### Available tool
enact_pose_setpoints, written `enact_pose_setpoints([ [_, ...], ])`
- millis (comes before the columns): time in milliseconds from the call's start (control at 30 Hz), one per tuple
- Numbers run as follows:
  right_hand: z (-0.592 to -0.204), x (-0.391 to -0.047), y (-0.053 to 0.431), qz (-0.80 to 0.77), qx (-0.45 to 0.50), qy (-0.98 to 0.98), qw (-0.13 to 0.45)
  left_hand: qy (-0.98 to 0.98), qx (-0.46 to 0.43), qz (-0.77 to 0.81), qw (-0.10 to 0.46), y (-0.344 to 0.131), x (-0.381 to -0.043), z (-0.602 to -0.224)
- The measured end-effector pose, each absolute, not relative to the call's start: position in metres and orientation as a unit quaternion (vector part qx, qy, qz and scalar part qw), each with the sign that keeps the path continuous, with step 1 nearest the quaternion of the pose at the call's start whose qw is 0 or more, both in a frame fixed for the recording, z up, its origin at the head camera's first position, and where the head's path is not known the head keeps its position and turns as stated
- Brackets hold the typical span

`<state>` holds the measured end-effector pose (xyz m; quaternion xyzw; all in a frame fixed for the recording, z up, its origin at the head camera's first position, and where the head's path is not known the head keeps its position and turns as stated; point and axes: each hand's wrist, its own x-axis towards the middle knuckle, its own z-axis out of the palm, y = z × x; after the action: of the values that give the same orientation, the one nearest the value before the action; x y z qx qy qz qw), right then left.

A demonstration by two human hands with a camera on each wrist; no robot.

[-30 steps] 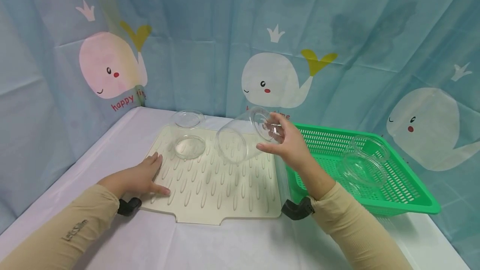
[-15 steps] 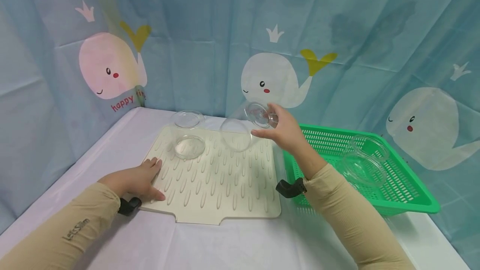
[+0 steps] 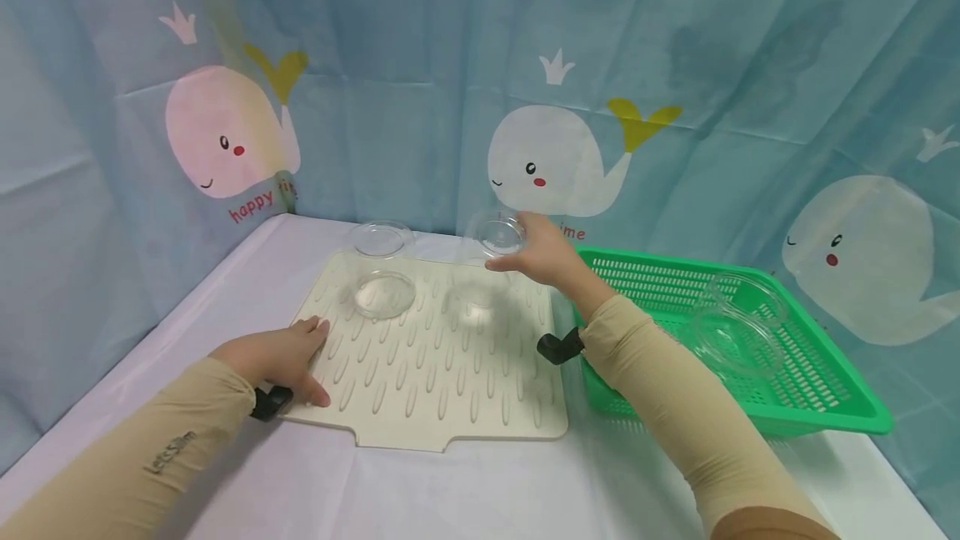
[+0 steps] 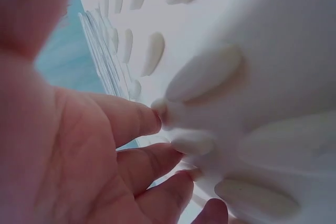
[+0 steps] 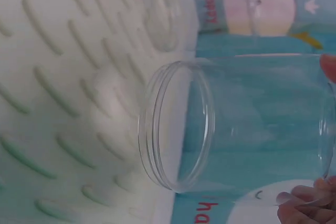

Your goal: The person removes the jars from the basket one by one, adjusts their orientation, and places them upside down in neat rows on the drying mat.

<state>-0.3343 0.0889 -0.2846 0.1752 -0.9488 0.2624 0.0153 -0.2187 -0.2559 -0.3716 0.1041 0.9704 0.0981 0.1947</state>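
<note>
In the head view my right hand (image 3: 542, 252) grips a clear plastic jar (image 3: 499, 236) round its base end, thumb at the near side. The jar is upside down above a cream ridged draining mat (image 3: 442, 394). Its threaded mouth (image 5: 176, 124) faces the ridges in the right wrist view. Another clear jar (image 3: 382, 294) stands inverted on the mat's back left part. My left hand (image 3: 281, 359) rests at the mat's left edge with fingers extended; in the left wrist view its fingers (image 4: 149, 169) touch the ridges.
A green perforated basket (image 3: 840, 357) stands right of the mat and holds clear plastic jars (image 3: 738, 336). White cloth (image 3: 510, 490) covers the table. Behind it hangs a blue curtain (image 3: 405, 148) printed with whales.
My right hand has moved slightly left and forward, turning the jar from tilted sideways to mouth-down over the mat. My left hand has stayed at the mat's edge.
</note>
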Motion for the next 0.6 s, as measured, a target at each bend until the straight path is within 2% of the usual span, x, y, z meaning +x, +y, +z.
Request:
enact_pose_setpoints([
  [400,-0.305,-0.343,0.083,0.232,0.182,-0.956,-0.011,0.971,0.080,0.106,0.201,-0.253,-0.218,-0.371],
  [600,-0.301,-0.350,0.078,0.224,0.178,-0.956,-0.058,0.971,0.077,0.106,0.199,-0.253,-0.219,-0.371],
])
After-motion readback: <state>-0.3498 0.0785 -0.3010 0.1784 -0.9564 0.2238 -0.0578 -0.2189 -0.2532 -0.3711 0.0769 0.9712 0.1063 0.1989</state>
